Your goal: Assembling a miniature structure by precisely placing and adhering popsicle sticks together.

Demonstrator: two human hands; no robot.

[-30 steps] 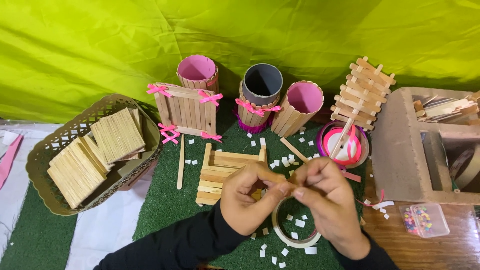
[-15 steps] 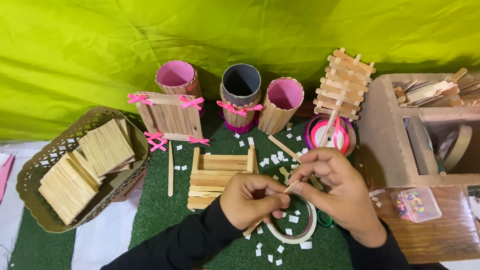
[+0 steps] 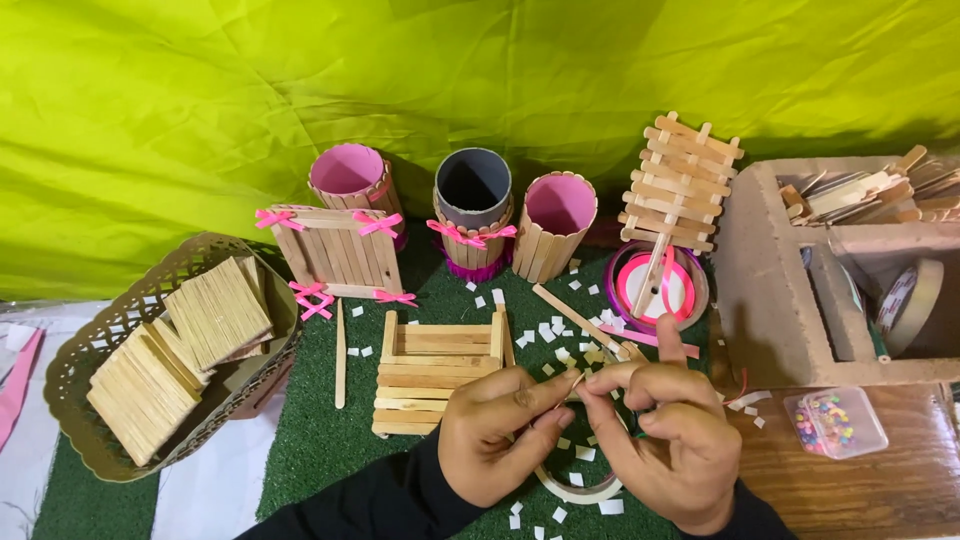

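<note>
One head-worn camera looked steeply down from close above — the hands sat at six o'clock, the green backdrop (image 3: 480,90) filled twelve o'clock, and no second view shared the scene.

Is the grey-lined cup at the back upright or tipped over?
Upright. The grey-lined cup stands on its base between two pink-lined cups, its round open mouth facing up.

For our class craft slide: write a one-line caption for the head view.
Left hand and right hand pinch a craft stick over a tape roll, beside a stick crate on green turf.
</note>
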